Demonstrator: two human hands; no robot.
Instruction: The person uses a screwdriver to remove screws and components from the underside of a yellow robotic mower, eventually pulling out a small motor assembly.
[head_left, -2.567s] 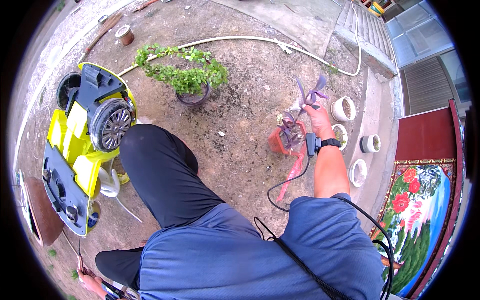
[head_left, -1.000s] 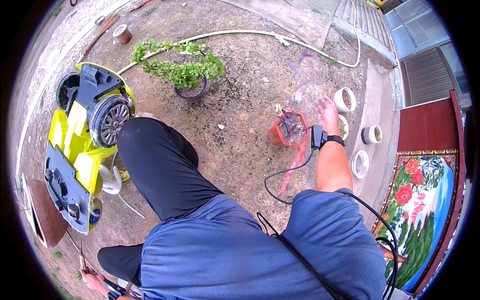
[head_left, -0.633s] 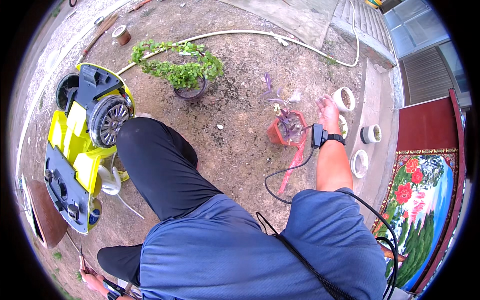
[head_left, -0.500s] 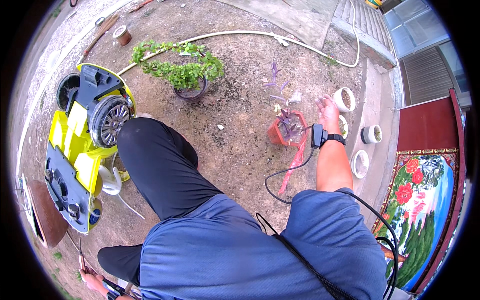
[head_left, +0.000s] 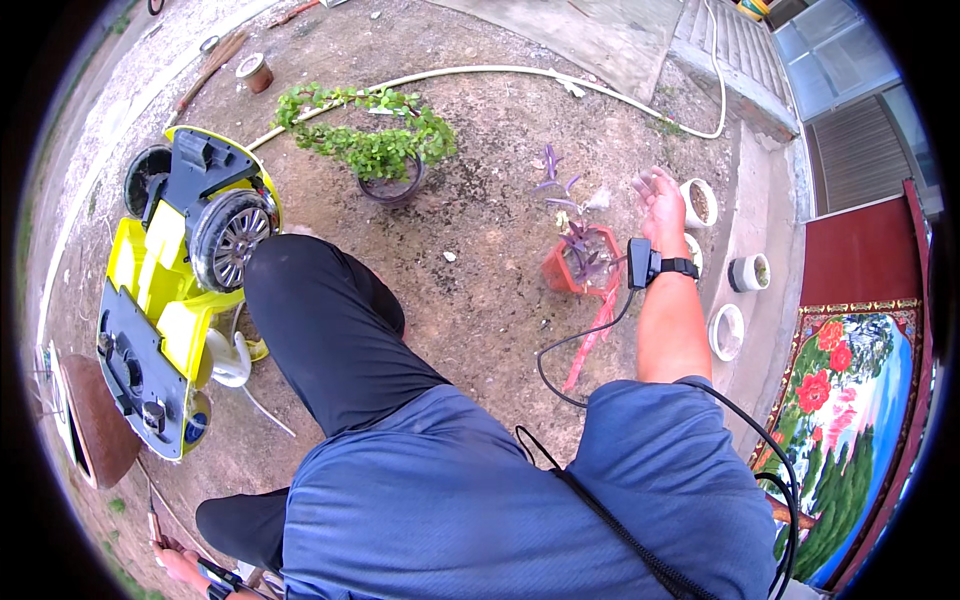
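My right hand (head_left: 662, 208) hangs over the ground between a red-orange flowerpot (head_left: 562, 270) and a white pot of soil (head_left: 699, 203). Its fingers are loosely spread and nothing is in them. A purple-leaved plant (head_left: 578, 244) grows in the red-orange pot, with a torn pink strip (head_left: 590, 345) trailing from it. Low at the left, my left hand (head_left: 180, 562) is closed round a slim tool (head_left: 154, 526) with a brownish handle and a thin shaft; its exact kind is too small to tell.
An upturned yellow and black ride-on toy car (head_left: 165, 290) lies left of my knee. A leafy green potted plant (head_left: 385, 145) stands ahead, before a pale hose (head_left: 470, 70). More pots (head_left: 726, 331) line the concrete ledge at right, near a painted panel (head_left: 850, 430).
The view has shifted slightly, so the surroundings sit a little farther right. My right hand has moved slightly forward, still empty. My left hand has moved slightly left with the slim tool.
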